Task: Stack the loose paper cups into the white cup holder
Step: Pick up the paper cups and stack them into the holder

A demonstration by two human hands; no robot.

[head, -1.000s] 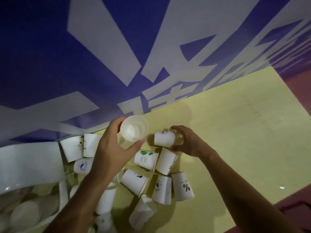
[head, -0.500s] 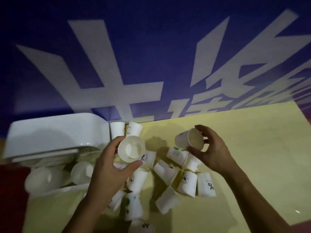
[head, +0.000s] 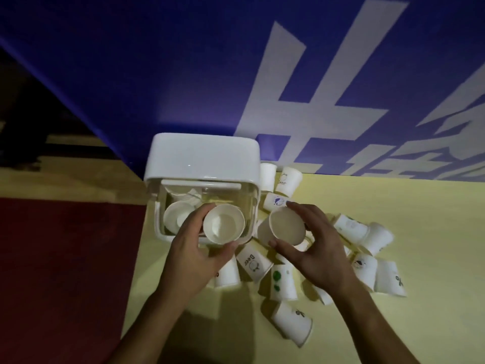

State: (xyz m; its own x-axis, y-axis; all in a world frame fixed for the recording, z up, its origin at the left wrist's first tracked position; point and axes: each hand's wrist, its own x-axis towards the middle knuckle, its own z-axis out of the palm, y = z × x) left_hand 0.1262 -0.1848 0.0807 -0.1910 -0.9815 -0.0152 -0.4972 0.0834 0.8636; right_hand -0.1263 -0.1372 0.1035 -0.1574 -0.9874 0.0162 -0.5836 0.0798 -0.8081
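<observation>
Yellow bench (head: 409,206) has the white cup holder (head: 202,157) sitting at its left edge, with a messy pile of loose paper cups (head: 282,282), mostly tipped over, right beside it.

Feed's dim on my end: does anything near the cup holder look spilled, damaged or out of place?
Only the expected mess: loose paper cups lie heaped, most on their sides, on the yellow table right of the white cup holder. No spill or crushed cup shows in this dim view.

Yellow tabletop (head: 433,232), blue lettered banner (head: 157,74), perhaps red carpet (head: 65,258).
</observation>
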